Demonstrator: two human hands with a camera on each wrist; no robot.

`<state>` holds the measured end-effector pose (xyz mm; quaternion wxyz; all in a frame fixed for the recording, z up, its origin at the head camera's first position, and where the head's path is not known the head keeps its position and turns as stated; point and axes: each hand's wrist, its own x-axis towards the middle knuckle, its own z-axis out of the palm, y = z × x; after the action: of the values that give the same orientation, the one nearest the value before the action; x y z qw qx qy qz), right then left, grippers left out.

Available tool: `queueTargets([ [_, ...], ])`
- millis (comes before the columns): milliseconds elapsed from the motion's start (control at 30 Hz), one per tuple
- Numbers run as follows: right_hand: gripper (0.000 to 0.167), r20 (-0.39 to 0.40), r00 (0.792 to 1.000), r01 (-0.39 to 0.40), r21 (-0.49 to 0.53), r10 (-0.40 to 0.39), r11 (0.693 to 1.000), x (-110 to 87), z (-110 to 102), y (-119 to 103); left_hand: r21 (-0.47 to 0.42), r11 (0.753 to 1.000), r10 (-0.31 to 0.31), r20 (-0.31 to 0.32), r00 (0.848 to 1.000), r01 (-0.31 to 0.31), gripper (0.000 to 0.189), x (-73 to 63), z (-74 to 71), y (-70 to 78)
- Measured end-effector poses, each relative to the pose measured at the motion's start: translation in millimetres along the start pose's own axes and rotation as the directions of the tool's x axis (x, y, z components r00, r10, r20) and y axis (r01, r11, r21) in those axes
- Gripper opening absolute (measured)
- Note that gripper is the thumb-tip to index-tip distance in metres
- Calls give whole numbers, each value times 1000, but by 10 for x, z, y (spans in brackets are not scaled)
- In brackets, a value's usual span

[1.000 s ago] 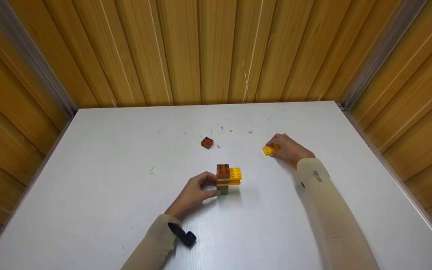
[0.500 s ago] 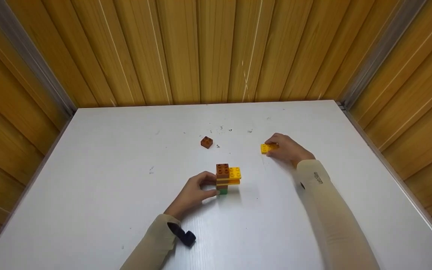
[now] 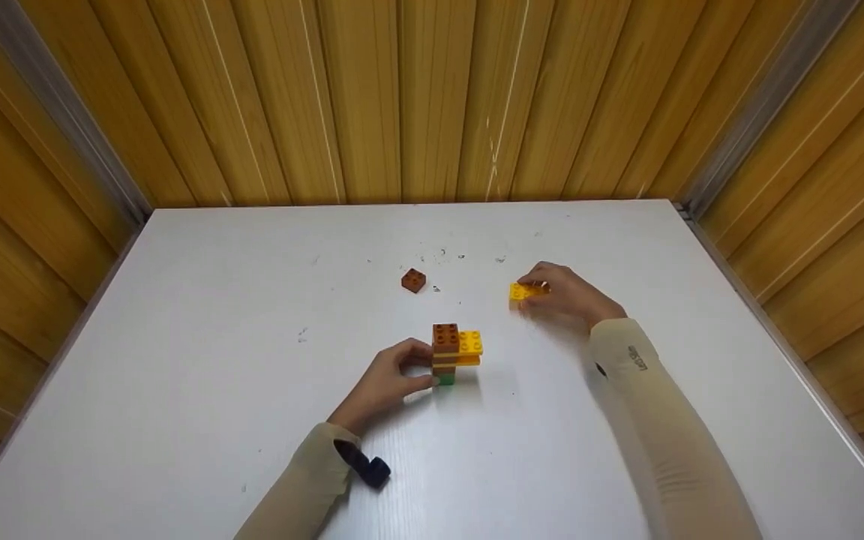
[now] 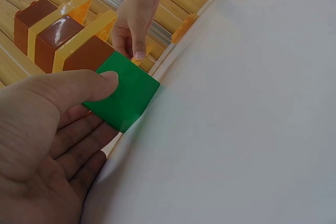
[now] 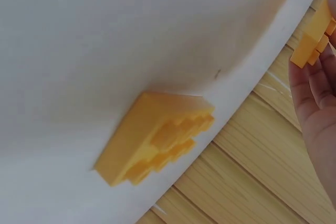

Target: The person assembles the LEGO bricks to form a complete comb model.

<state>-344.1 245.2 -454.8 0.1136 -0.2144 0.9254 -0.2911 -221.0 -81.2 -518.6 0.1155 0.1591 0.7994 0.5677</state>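
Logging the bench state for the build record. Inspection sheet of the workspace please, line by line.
Surface: white table, some small dark marks toward the far side.
Job's things: upright brick stack in brown, yellow and green; yellow brick held; brown brick loose on the table; second yellow brick on the table, shown in the right wrist view.
Clutter: nothing seen beyond the bricks.
Left hand: holds the stack low down, thumb on its green bottom.
Right hand: grips the held yellow brick.
Cables: nothing seen.
Surroundings: wood-look wall panels behind and at both sides.
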Motion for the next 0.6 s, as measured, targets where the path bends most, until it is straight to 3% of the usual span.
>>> queueTargets([
  [300, 39, -16, 986, 164, -23, -164, 986, 0, -22, -120, -21, 1000, 16, -4, 1000, -16, 35, -38, 1, 97],
  [400, 39, -13, 985, 171, -19, -171, 985, -11, -25, -190, -15, 1000, 16, -10, 1000, -16, 35, -2, 8, -1],
  [600, 40, 12, 986, 166, -32, -166, 986, -20, -28, -337, 19, 1000, 22, -11, 1000, -22, 35, 4, 1, -10],
])
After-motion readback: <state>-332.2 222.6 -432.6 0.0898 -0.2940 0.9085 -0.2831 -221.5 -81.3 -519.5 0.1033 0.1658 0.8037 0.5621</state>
